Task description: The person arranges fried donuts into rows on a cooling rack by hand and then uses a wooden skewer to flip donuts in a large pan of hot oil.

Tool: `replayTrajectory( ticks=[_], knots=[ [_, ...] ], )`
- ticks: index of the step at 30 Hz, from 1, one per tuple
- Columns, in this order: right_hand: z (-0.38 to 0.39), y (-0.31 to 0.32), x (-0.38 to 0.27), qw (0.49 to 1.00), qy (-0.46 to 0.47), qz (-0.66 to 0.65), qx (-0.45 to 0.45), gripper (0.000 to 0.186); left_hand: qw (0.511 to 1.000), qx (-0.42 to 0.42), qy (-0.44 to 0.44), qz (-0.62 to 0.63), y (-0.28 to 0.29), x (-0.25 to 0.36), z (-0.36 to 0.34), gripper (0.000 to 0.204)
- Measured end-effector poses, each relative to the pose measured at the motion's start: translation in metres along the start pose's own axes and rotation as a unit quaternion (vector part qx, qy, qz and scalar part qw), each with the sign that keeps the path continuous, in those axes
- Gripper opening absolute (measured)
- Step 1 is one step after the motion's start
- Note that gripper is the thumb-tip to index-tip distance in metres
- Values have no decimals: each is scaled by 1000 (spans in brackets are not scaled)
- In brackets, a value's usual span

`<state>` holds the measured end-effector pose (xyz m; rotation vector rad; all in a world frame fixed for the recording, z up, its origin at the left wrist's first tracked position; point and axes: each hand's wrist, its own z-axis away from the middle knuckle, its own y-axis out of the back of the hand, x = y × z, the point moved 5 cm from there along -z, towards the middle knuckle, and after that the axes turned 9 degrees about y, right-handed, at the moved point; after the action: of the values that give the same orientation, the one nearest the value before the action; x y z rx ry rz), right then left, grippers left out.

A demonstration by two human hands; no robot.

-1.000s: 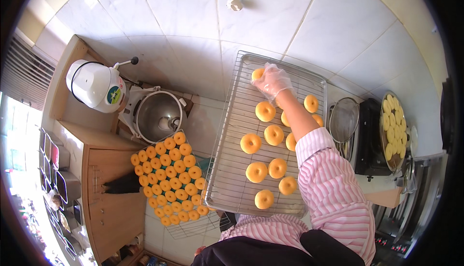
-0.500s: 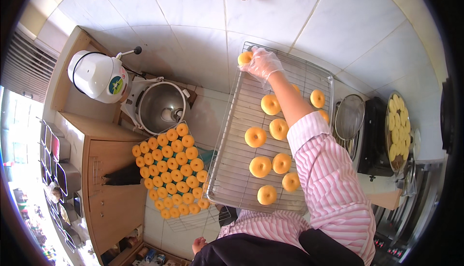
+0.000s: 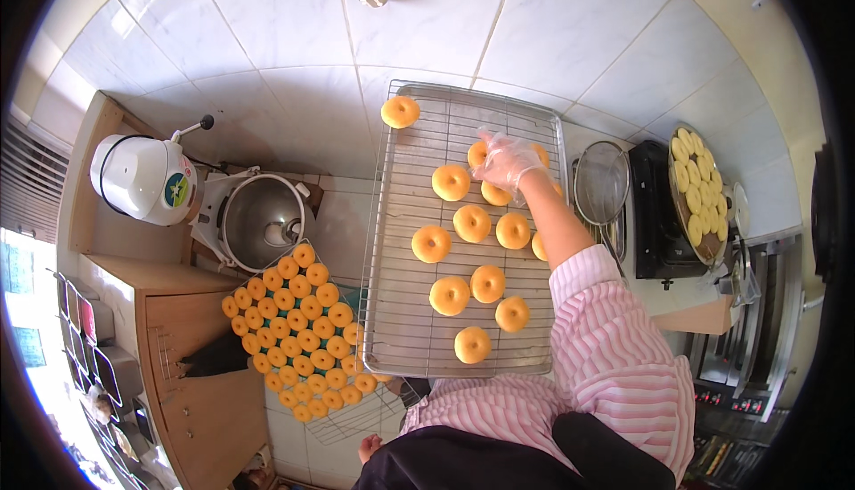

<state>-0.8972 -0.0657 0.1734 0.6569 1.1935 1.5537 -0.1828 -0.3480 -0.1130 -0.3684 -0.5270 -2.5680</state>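
My right hand [image 3: 506,162], in a clear plastic glove, reaches over the wire rack [image 3: 401,305] set in a metal tray. Its fingers are closed on a ring doughnut [image 3: 477,153] in the upper middle of the rack, partly hiding it. Several plump golden doughnuts lie spaced out around it; one lone doughnut [image 3: 400,112] sits in the far left corner. My left hand [image 3: 370,447] shows small at the lower edge, bare, fingers curled beside the dark apron; whether it holds anything is hidden.
A second rack crowded with rings [image 3: 300,314] is at lower left, below a white mixer [image 3: 144,178] and steel bowl [image 3: 247,224]. At right are a mesh strainer [image 3: 600,178], a black stove [image 3: 656,245] and a pan of pale rings [image 3: 699,178]. A wooden cabinet [image 3: 196,374] stands left.
My right hand has let go of a doughnut in the far left corner and moved right and nearer, onto another. The camera's view has shifted too.
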Motion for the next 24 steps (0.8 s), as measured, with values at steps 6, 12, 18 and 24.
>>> replayTrajectory(
  ticks=[6,12,18,24],
  knots=[
    [-22,4,-8,993,-59,-23,101,71,999,28,-43,-7,4,28,6,21],
    [-78,17,-33,984,-2,-59,167,74,998,51,-25,-32,14,25,14,20],
    [-82,21,-41,980,23,-100,173,77,999,36,6,-1,5,9,17,21],
    [-37,35,27,950,-25,-104,292,59,999,29,-21,2,8,17,1,21]
  ],
)
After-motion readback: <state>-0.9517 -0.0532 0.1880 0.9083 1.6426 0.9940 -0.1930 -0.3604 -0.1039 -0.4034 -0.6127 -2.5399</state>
